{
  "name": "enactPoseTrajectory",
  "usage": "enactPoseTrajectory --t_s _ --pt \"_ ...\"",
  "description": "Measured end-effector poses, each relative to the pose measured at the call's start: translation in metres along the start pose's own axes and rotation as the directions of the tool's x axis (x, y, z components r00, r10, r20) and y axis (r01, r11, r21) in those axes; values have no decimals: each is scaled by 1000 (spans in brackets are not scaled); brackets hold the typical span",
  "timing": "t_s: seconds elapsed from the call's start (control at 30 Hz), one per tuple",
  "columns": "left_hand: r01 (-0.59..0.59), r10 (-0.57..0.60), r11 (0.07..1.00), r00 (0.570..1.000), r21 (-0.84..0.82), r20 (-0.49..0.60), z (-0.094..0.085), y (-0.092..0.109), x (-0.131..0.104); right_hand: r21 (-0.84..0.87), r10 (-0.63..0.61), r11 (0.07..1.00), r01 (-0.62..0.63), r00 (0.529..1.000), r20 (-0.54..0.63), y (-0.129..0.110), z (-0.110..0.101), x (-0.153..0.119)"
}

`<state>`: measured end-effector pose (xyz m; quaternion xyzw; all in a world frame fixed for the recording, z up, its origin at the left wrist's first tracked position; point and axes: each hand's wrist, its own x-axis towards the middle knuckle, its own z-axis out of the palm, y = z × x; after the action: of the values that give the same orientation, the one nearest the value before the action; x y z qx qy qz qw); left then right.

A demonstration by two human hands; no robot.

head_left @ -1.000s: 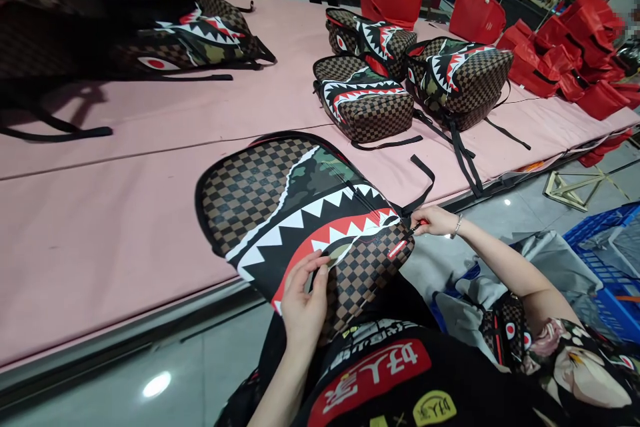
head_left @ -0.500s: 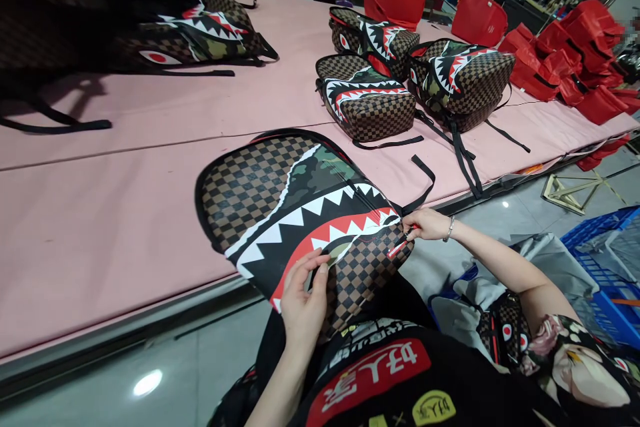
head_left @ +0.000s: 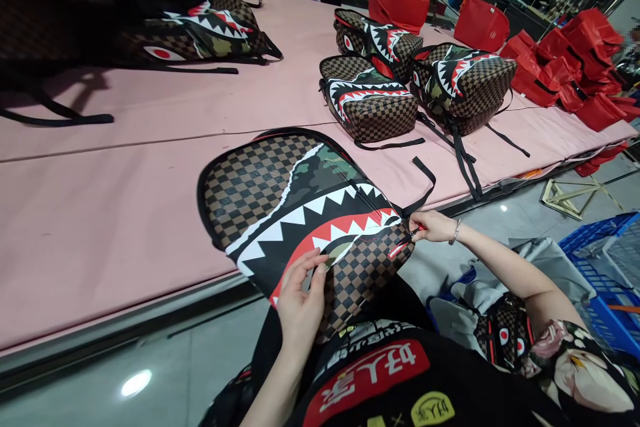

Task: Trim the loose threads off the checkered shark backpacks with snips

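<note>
A backpack (head_left: 270,177) with brown checks, camouflage and a printed shark mouth lies tilted at the table's front edge, its lower end over my lap. My left hand (head_left: 303,293) rests on its front panel by the red lip, fingers bent and thumb apart from them. At the bag's bottom right corner, my right hand (head_left: 434,225) is closed on a small red and black tool (head_left: 415,231). The fingers cover most of this tool, so its kind is unclear. Dark loose threads (head_left: 367,195) lie across the printed teeth, and a black strap (head_left: 425,183) curls out behind the corner.
Several matching backpacks (head_left: 383,107) stand farther back on the pink table (head_left: 125,213). More are piled at the upper left (head_left: 200,33). Red bags (head_left: 560,60) crowd the far right. Blue crates (head_left: 600,280) and a grey cloth-lined bin (head_left: 540,267) are on the floor at right.
My right hand has shifted slightly right, away from the bag's corner, with the small tool still in it. My left hand stays on the front panel. The view has moved slightly.
</note>
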<state>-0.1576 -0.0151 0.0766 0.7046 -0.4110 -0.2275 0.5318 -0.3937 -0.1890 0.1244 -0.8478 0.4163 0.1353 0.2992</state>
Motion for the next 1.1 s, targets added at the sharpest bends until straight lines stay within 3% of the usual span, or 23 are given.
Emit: enactPoseTrajectory --t_s 0.73,1.1 --pt "-6 6 1000 1000 -8 -7 0 0 0 4 49 999 -49 999 2 -11 5 3" --pt "-30 30 1000 999 -2 -15 -1 -1 0 -15 6 1000 -5 997 83 -23 4 7"
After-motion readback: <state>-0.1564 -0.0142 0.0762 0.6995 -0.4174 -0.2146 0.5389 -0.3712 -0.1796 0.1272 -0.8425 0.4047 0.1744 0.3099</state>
